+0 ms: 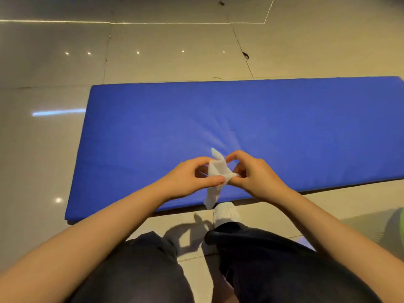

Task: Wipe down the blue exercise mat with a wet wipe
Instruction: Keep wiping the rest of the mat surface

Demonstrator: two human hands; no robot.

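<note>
A blue exercise mat (pixel 240 119) lies flat on a glossy tiled floor (pixel 54 73), its long side running across the view and its right end cut off by the frame edge. Faint creases fan out on its surface near the middle. Above the mat's near edge, both hands hold a white wet wipe (pixel 215 173) in the air. The left hand (pixel 192 178) pinches the wipe between thumb and curled forefinger, so its grip is clamped on the sheet's left side. The right hand (pixel 253 173) pinches the wipe's right side with thumb and fingertips, its grip likewise closed on the wipe. The sheet is partly unfolded: one corner sticks up between the hands and a longer flap hangs down below them, not touching the mat. Both forearms are bare. Below the hands, the person's legs in dark trousers (pixel 273 259) fill the lower frame, and a white shoe (pixel 226 213) stands on the floor just beside the mat's near edge. The hands' shadow falls on the tiles between the legs. A sliver of something green (pixel 401 221) shows at the right edge.
</note>
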